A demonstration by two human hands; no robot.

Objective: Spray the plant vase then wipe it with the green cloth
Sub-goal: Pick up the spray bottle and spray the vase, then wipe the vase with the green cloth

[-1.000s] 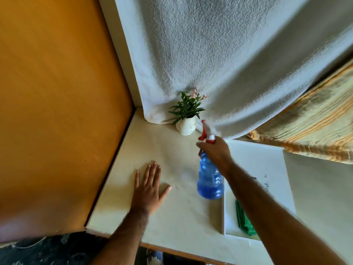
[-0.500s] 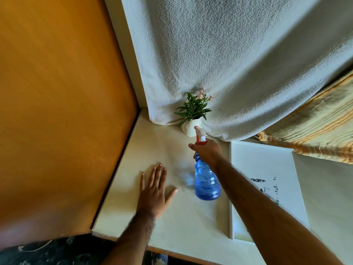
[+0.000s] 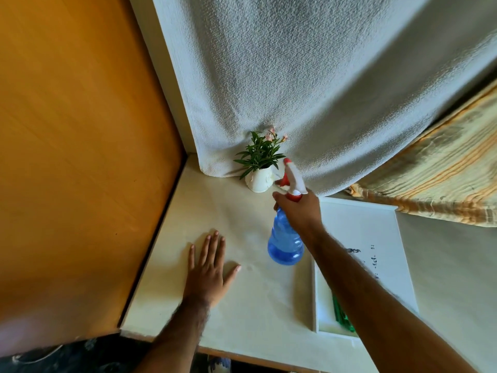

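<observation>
Printing in dark characters is seen on the white tray [image 3: 382, 224] at the right, but it is too small and partly hidden by the forearm to be read; no label can be made out on the spray bottle [image 3: 285, 243]. One blue spray bottle with a white and red trigger head is gripped at its neck by the right hand [image 3: 300, 211], fingers wrapped around it, and is held tilted above the tabletop [image 3: 215, 200] with the nozzle pointed toward the plant vase [image 3: 259, 180]. One small white plant vase, filled with green leaves and a few pink flowers, is set upright near the back of the tabletop against a hanging white towel [image 3: 309, 90], just beyond the nozzle and well apart from the left hand [image 3: 208, 267]. That left hand is laid flat on the tabletop, fingers spread, nothing being grasped. One green cloth [image 3: 341, 316] is seen in the near end of the tray, mostly covered by the right forearm. A striped fabric [image 3: 435, 173] is draped at the right, and an orange wooden panel [image 3: 75, 144] is seen at the left.
</observation>
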